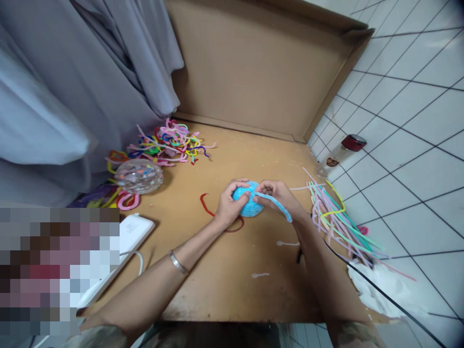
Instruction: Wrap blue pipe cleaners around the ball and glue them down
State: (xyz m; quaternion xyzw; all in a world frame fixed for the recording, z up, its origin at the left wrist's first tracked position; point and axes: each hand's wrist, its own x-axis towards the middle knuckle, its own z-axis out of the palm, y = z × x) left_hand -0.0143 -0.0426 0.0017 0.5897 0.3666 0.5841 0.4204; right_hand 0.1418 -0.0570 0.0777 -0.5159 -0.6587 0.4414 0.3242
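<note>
A round coil of light blue pipe cleaner is held just above the middle of the wooden table. My left hand wraps round its left side, the thumb lying across the face of the coil. At its right edge my right hand pinches a blue pipe cleaner, whose loose end hangs out to the lower right over the wrist. Below my left hand a red pipe cleaner lies curved on the table, partly hidden by the hand.
Tangled coloured pipe cleaners are heaped back left, beside a clear round container. A white power strip lies left. Straight pipe cleaners, a clear bottle and a black cable are right. A cardboard panel stands behind.
</note>
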